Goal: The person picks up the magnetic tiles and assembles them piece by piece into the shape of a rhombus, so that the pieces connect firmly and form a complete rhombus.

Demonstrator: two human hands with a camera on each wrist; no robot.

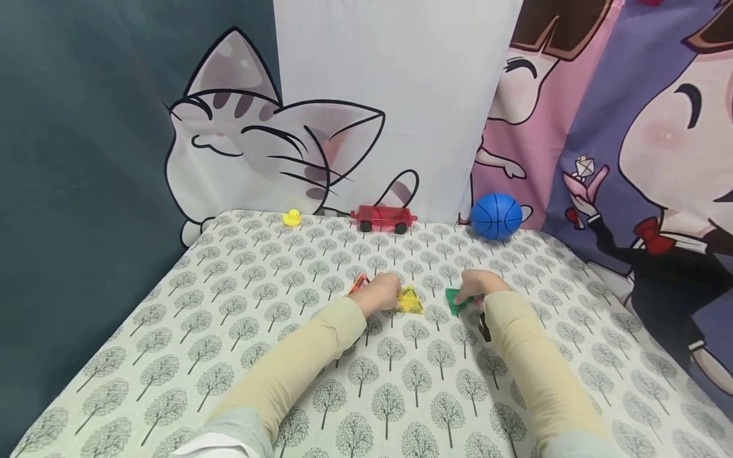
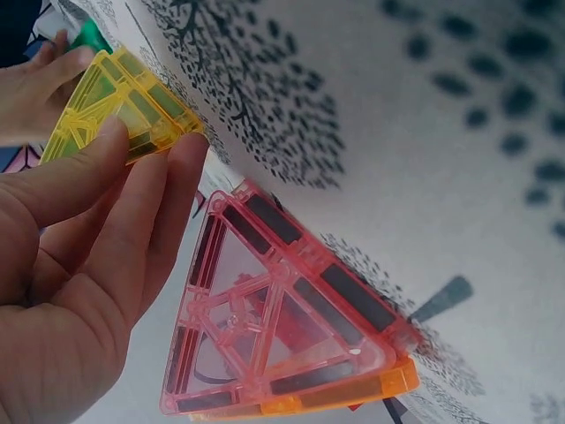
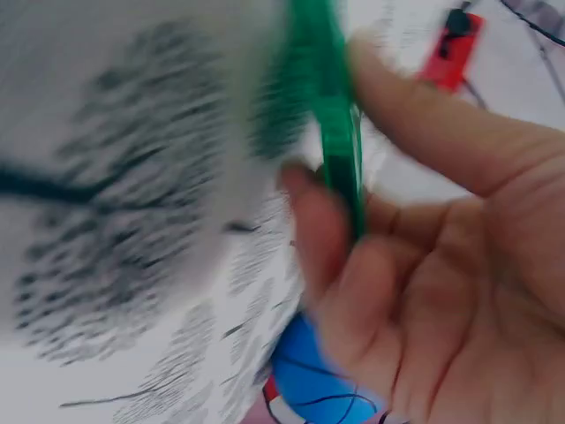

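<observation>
My left hand (image 1: 382, 292) pinches a yellow magnetic tile piece (image 2: 115, 102) between thumb and fingers, low over the tablecloth. It has triangular see-through faces with dark magnets along the edges. Beside that hand stands a pink-red triangular magnetic tile (image 2: 282, 318), with an orange tile (image 2: 318, 395) along its bottom edge; the hand partly covers them in the head view. To the right, my right hand (image 1: 481, 283) holds a green magnetic tile (image 1: 452, 301) between thumb and fingers. The right wrist view shows the green tile edge-on and blurred. A gap separates the green and yellow pieces.
Along the table's far edge are a yellow rubber duck (image 1: 292, 218), a red toy wagon (image 1: 383, 219) with black wheels and a blue ball (image 1: 495, 216). The tablecloth (image 1: 240, 362) has a tree print. Cartoon-printed cloth (image 1: 401, 63) hangs behind.
</observation>
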